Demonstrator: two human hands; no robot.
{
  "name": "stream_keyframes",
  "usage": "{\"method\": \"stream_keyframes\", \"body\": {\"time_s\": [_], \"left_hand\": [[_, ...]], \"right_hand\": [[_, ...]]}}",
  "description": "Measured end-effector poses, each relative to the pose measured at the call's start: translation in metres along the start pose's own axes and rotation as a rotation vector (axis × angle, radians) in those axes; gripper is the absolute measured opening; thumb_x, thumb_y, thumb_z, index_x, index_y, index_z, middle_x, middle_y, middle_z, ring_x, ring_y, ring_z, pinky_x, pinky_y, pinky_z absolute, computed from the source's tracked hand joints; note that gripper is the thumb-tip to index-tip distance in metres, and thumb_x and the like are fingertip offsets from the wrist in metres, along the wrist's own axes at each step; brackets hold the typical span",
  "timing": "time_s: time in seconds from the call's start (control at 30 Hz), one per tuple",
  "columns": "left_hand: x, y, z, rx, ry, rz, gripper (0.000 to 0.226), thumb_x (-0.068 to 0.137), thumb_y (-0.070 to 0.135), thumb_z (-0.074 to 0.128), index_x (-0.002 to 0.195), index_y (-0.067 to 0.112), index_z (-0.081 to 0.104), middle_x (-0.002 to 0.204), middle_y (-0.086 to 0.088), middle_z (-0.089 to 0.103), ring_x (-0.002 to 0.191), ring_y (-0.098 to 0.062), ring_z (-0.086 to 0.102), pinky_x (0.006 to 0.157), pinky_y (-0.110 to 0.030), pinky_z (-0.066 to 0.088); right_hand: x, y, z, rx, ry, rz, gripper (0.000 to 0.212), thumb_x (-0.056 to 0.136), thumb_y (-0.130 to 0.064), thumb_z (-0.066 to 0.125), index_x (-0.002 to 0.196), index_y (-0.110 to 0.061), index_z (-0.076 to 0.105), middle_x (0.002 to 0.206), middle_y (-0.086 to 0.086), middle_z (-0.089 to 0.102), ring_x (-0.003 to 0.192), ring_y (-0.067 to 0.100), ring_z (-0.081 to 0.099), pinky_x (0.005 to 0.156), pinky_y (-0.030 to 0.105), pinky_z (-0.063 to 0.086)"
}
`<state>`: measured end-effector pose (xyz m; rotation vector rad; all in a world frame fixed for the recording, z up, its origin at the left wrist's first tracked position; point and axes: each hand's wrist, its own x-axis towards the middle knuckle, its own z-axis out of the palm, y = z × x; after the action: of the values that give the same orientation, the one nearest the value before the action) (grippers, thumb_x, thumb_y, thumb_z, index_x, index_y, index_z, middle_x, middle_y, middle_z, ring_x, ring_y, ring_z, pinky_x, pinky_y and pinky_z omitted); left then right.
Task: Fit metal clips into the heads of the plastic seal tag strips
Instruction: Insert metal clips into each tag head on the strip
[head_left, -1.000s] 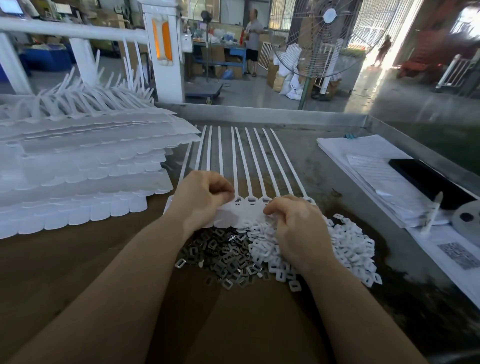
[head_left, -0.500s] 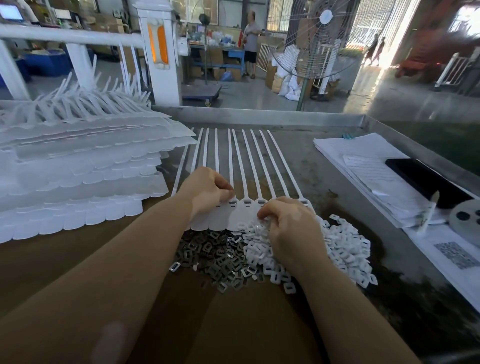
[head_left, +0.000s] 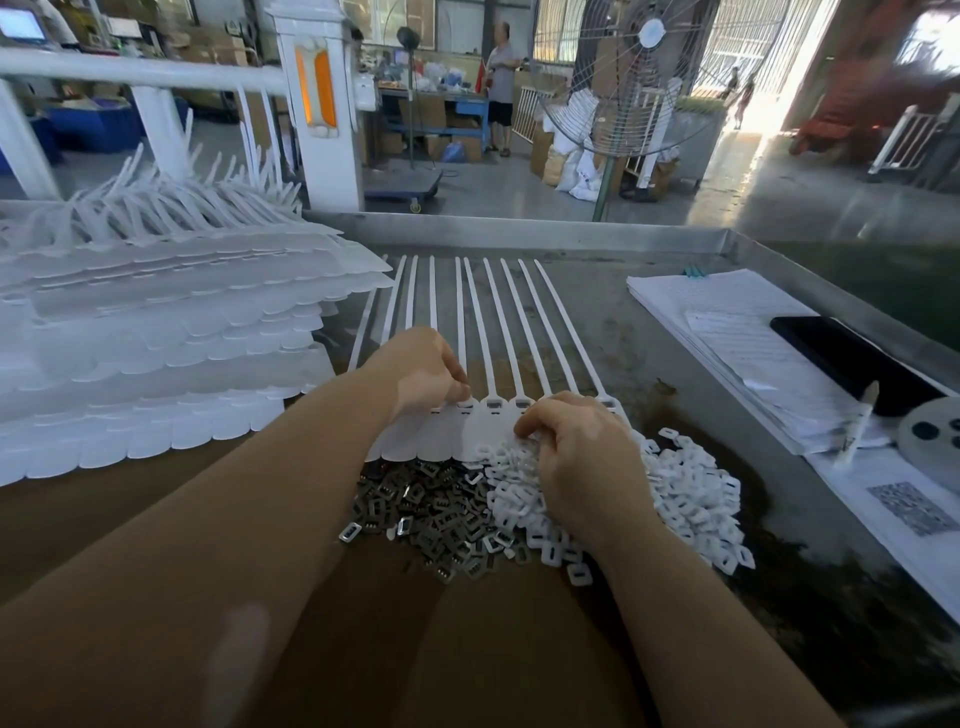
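A joined row of white seal tag strips (head_left: 491, 332) lies flat in front of me, tails pointing away, heads (head_left: 493, 404) and flat tags near my hands. My left hand (head_left: 426, 371) rests on the left heads with curled fingers, fingertips pressing at one head; what they pinch is hidden. My right hand (head_left: 576, 457) lies curled over the right end of the row and the top of a heap of white plastic caps (head_left: 685, 483). A heap of grey metal clips (head_left: 436, 514) sits just below the tags, between my forearms.
A tall stack of white strip sheets (head_left: 156, 343) fills the left of the table. Papers (head_left: 727, 338), a black phone (head_left: 852, 364) and a grey disc (head_left: 935, 441) lie at the right. A raised metal rim (head_left: 519, 234) bounds the far edge.
My left hand has slid slightly away along the heads. My right hand stays curled over the caps, fingers shifting a little. The strips have not moved.
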<state>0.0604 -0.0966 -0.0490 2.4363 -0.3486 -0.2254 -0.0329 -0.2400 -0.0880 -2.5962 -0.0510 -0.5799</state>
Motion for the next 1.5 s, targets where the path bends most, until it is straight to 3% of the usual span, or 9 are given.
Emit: {"method": "stream_keyframes", "body": {"time_s": [0.33, 0.67, 0.87, 1.07, 1.27, 1.37, 1.5], "left_hand": [[0.0036, 0.0075, -0.0091, 0.177, -0.114, 0.087, 0.02, 0.085, 0.014, 0.064, 0.102, 0.006, 0.07, 0.099, -0.009, 0.069, 0.09, -0.021, 0.062, 0.072, -0.025, 0.045], [0.0074, 0.0036, -0.0048, 0.202, -0.077, 0.117, 0.015, 0.083, 0.014, 0.066, 0.096, 0.011, 0.072, 0.095, -0.005, 0.071, 0.083, -0.016, 0.063, 0.074, -0.025, 0.047], [0.0063, 0.0041, -0.0095, 0.135, -0.118, 0.085, 0.017, 0.085, 0.013, 0.064, 0.099, 0.005, 0.071, 0.095, -0.01, 0.07, 0.081, -0.02, 0.062, 0.058, -0.019, 0.046], [0.0055, 0.0069, -0.0058, 0.231, -0.104, 0.117, 0.016, 0.085, 0.014, 0.064, 0.098, 0.009, 0.072, 0.095, -0.007, 0.071, 0.081, -0.015, 0.062, 0.076, -0.027, 0.051], [0.0025, 0.0047, -0.0046, 0.15, -0.085, 0.087, 0.013, 0.08, 0.014, 0.07, 0.093, 0.01, 0.07, 0.092, -0.008, 0.069, 0.083, -0.022, 0.064, 0.078, -0.038, 0.056], [0.0026, 0.0027, -0.0038, 0.066, -0.092, 0.037, 0.024, 0.078, 0.016, 0.073, 0.098, 0.01, 0.061, 0.09, -0.005, 0.063, 0.08, -0.019, 0.06, 0.068, -0.03, 0.053], [0.0057, 0.0023, -0.0027, -0.024, -0.12, -0.029, 0.016, 0.078, 0.016, 0.073, 0.086, 0.017, 0.059, 0.084, 0.003, 0.058, 0.072, -0.01, 0.054, 0.054, -0.019, 0.041]], "right_hand": [[0.0, -0.0006, 0.0002, 0.024, 0.012, -0.007, 0.018, 0.083, -0.003, 0.054, 0.084, -0.012, 0.069, 0.092, 0.003, 0.066, 0.09, 0.021, 0.055, 0.085, 0.038, 0.042], [-0.001, 0.0003, -0.0004, 0.029, 0.018, 0.002, 0.019, 0.084, -0.005, 0.052, 0.083, -0.014, 0.068, 0.09, 0.001, 0.065, 0.089, 0.019, 0.053, 0.084, 0.034, 0.04], [-0.0001, -0.0004, -0.0006, 0.036, 0.014, 0.006, 0.019, 0.084, -0.004, 0.052, 0.084, -0.013, 0.068, 0.091, 0.002, 0.065, 0.09, 0.02, 0.053, 0.085, 0.035, 0.041], [0.0, 0.0002, 0.0002, 0.041, 0.016, 0.006, 0.02, 0.084, -0.003, 0.051, 0.082, -0.014, 0.068, 0.09, 0.002, 0.065, 0.089, 0.02, 0.053, 0.084, 0.036, 0.041], [0.0001, 0.0018, 0.0013, 0.035, 0.029, -0.009, 0.02, 0.084, -0.002, 0.052, 0.083, -0.013, 0.069, 0.089, 0.002, 0.065, 0.087, 0.02, 0.054, 0.084, 0.037, 0.042], [0.0005, 0.0016, 0.0018, 0.025, 0.025, -0.011, 0.02, 0.084, -0.003, 0.052, 0.083, -0.013, 0.069, 0.089, 0.002, 0.065, 0.087, 0.02, 0.053, 0.084, 0.036, 0.042], [0.0008, 0.0021, 0.0016, 0.018, 0.021, -0.008, 0.021, 0.084, -0.002, 0.051, 0.084, -0.014, 0.069, 0.091, 0.002, 0.066, 0.089, 0.021, 0.054, 0.085, 0.036, 0.042]]}}
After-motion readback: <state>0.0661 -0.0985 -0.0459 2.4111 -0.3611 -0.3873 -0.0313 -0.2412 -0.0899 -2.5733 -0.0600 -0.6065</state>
